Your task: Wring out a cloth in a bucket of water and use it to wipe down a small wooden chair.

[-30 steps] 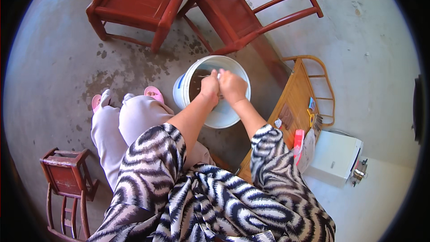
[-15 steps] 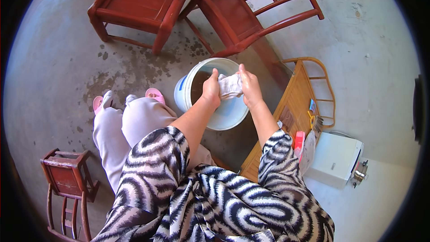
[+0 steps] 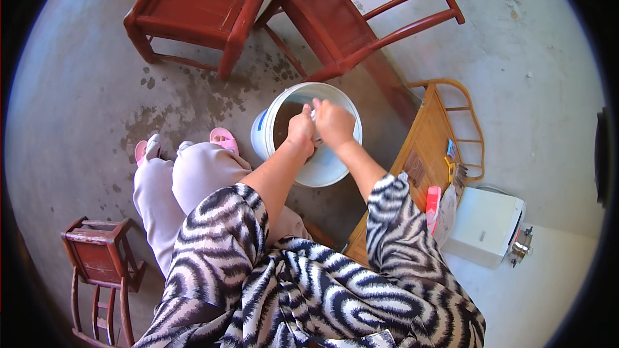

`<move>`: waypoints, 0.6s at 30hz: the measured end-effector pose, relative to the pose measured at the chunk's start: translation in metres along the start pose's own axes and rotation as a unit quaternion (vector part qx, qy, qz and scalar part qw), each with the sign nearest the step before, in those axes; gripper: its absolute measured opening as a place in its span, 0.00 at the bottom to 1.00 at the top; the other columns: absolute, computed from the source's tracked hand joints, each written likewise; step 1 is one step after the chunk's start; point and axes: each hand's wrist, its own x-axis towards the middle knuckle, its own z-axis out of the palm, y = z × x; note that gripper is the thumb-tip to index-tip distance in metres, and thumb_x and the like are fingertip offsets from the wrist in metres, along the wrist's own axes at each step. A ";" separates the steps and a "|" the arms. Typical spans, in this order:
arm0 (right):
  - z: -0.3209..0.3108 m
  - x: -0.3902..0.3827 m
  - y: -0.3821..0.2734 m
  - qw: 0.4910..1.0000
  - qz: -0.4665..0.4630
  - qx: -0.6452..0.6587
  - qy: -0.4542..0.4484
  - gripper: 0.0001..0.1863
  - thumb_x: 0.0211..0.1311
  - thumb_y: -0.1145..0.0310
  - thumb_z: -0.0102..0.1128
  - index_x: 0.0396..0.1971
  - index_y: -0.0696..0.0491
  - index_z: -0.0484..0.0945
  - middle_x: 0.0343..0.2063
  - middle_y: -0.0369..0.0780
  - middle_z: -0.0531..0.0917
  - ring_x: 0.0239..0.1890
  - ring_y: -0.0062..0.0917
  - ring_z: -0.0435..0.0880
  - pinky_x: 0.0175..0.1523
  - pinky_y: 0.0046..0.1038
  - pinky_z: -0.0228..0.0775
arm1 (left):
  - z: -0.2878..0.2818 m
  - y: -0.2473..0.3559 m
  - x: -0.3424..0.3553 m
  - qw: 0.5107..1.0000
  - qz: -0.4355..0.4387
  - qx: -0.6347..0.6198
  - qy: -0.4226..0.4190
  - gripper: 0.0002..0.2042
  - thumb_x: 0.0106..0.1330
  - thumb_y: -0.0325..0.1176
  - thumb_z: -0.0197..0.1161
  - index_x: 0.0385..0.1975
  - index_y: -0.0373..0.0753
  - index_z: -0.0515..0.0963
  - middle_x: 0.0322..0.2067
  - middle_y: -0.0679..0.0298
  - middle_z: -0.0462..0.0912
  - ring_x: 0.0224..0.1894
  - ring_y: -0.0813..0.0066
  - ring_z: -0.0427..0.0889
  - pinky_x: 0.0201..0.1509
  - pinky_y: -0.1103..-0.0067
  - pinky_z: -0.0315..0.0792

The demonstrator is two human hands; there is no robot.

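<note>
Over the mouth of a white plastic bucket (image 3: 330, 173), my left hand (image 3: 300, 129) and my right hand (image 3: 334, 124) are close together. Both are closed on a small white cloth (image 3: 314, 116), bunched up between them. Only scraps of it show among the fingers, so its exact kind is hidden. The right hand is turned with its back upward, and the left thumb points away from me. Brownish water (image 3: 284, 118) shows inside the bucket at the left.
Two red wooden chairs (image 3: 200, 0) (image 3: 325, 19) stand beyond the bucket. To the right is a wooden bench (image 3: 412, 167) with scissors (image 3: 449, 166) and a red-pink package (image 3: 432, 200) on it, near a white box (image 3: 485, 225). A small red chair (image 3: 97, 261) is at lower left. Water spots mark the floor.
My right hand has moved left toward the left hand and rolled over, back upward. The cloth, stretched between the hands before, is now bunched and mostly covered.
</note>
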 end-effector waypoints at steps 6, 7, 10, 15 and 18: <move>0.007 0.004 0.030 0.999 0.049 0.008 -0.005 0.22 0.64 0.54 0.45 0.19 0.55 0.75 0.17 0.51 0.77 0.22 0.42 0.78 0.29 0.41 0.68 | -0.001 -0.010 0.007 0.999 0.006 0.025 -0.022 0.19 0.68 0.49 0.47 0.44 0.41 0.71 0.37 0.62 0.77 0.39 0.67 0.77 0.44 0.68 0.72; 0.012 0.006 0.044 0.999 0.054 0.005 -0.003 0.22 0.64 0.54 0.45 0.19 0.55 0.75 0.17 0.51 0.77 0.22 0.42 0.78 0.29 0.41 0.68 | 0.003 -0.009 0.004 0.999 0.002 0.028 -0.027 0.19 0.68 0.49 0.47 0.44 0.41 0.71 0.37 0.62 0.77 0.39 0.67 0.77 0.44 0.68 0.72; 0.028 0.010 0.070 0.823 0.229 0.516 -0.056 0.24 0.64 0.51 0.48 0.19 0.57 0.74 0.17 0.37 0.76 0.20 0.23 0.73 0.30 0.26 0.66 | 0.013 0.005 -0.019 0.995 -0.038 -0.009 -0.097 0.21 0.63 0.51 0.54 0.45 0.40 0.71 0.41 0.62 0.77 0.43 0.67 0.77 0.48 0.68 0.70; 0.007 0.011 0.073 0.717 0.269 0.643 -0.013 0.20 0.64 0.53 0.51 0.24 0.55 0.74 0.22 0.32 0.73 0.24 0.15 0.69 0.30 0.21 0.64 | 0.006 0.005 -0.015 0.979 -0.020 0.117 -0.163 0.21 0.60 0.44 0.61 0.46 0.35 0.71 0.41 0.60 0.77 0.43 0.68 0.77 0.47 0.68 0.69; 0.002 0.012 0.072 0.728 0.261 0.635 -0.004 0.20 0.64 0.53 0.50 0.23 0.56 0.74 0.21 0.32 0.72 0.23 0.15 0.69 0.31 0.20 0.64 | 0.005 0.001 -0.011 0.981 0.029 0.112 -0.155 0.18 0.61 0.40 0.60 0.45 0.35 0.71 0.39 0.60 0.77 0.41 0.70 0.78 0.45 0.72 0.71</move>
